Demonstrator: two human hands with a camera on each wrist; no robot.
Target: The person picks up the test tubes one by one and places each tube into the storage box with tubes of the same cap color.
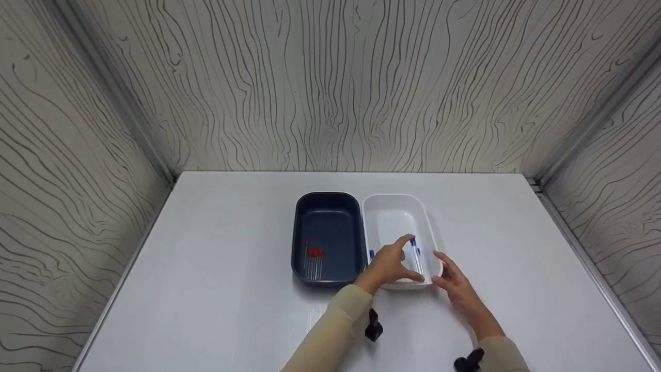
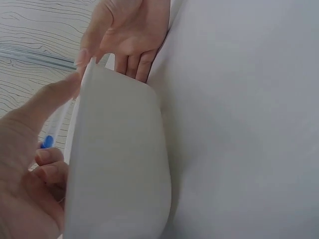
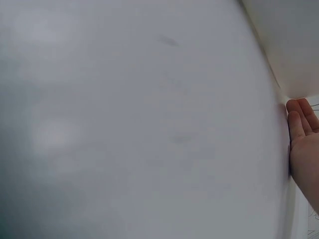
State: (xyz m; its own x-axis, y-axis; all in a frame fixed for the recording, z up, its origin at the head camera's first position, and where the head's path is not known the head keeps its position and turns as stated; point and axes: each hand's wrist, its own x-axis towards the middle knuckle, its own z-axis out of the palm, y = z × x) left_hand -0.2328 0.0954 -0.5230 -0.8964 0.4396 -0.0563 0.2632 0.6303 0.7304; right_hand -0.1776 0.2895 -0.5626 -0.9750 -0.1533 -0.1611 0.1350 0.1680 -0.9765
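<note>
My left hand (image 1: 390, 263) reaches over the near end of the white tray (image 1: 400, 200). Its thumb and index finger hold a clear pen (image 1: 416, 258) with a blue cap lengthwise, one at each end. More blue pen caps (image 1: 371, 253) show in the tray, partly covered by that hand. In the left wrist view a blue cap (image 2: 48, 142) sits just above the curled fingertips. My right hand (image 1: 459, 287) rests at the tray's near right corner, index finger and thumb against the outside. Its fingers (image 3: 295, 124) lie fairly straight along the wall in the right wrist view.
Against the white tray's left side stands a dark blue tray (image 1: 326, 196). Several clear pens with red caps (image 1: 315, 252) lie in its near left part. Both trays stand on a white table (image 1: 222, 258), walled by wood-grain panels (image 1: 330, 88) behind and at the sides.
</note>
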